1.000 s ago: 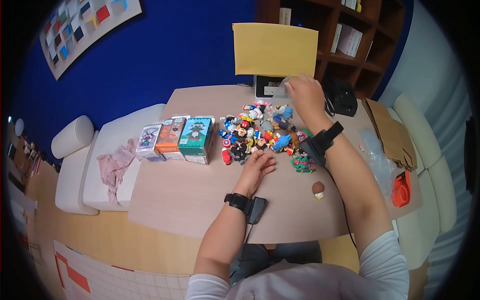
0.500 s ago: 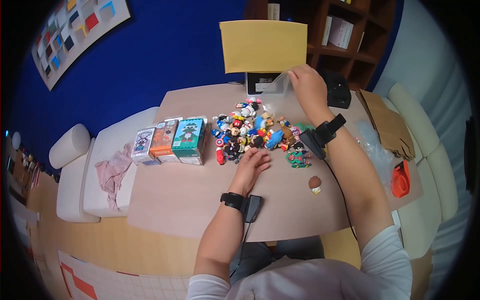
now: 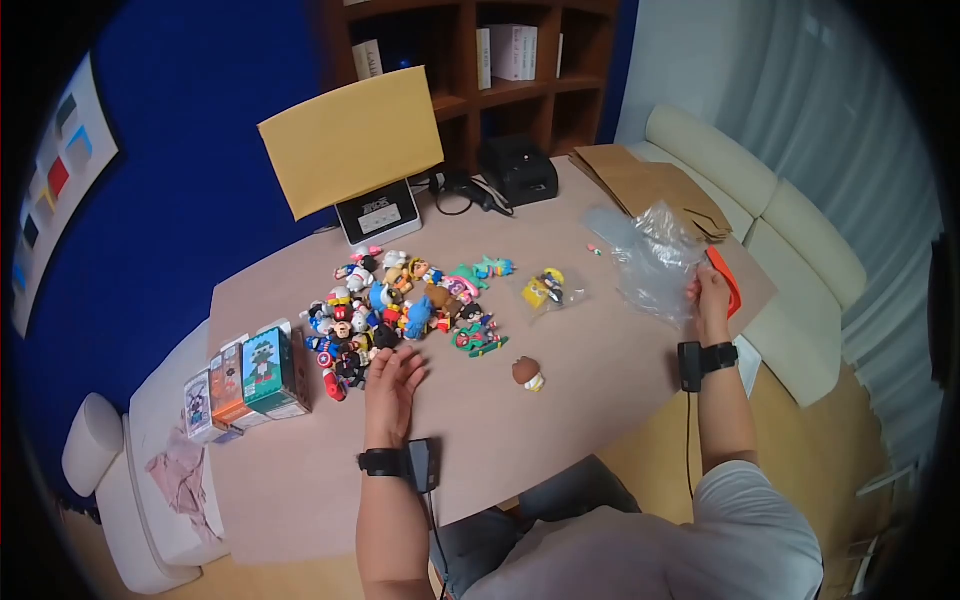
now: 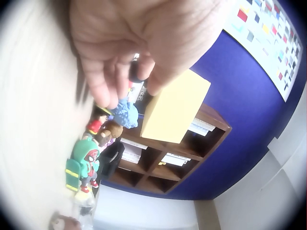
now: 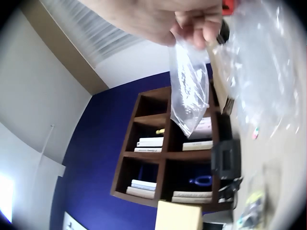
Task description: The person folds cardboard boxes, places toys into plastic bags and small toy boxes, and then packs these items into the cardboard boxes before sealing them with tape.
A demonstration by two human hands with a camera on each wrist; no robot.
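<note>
My right hand (image 3: 712, 296) pinches a clear plastic bag (image 5: 188, 91) at the table's right side, and the bag hangs flat from the fingertips in the right wrist view. Beside that hand lie crumpled clear bags (image 3: 655, 262) and a red-orange tape dispenser-like object (image 3: 722, 277). My left hand (image 3: 393, 388) rests at the near edge of a pile of small toy figures (image 3: 418, 318), fingers loosely bent, holding nothing. A green-hooded figure (image 4: 86, 160) stands near it in the left wrist view. Apart lie a brown-topped figure (image 3: 526, 373) and a bagged yellow figure (image 3: 545, 290).
Three toy boxes (image 3: 265, 370) stand left of the pile. Behind it, a yellow panel (image 3: 350, 140) rises over a white-and-black device (image 3: 378, 215). A black machine (image 3: 520, 172) and brown paper bags (image 3: 640, 185) sit along the back. A cable runs from each wrist camera.
My right hand has moved from the back of the table to the right side, carrying a clear bag. The head view has turned right. My left hand stays beside the pile.
</note>
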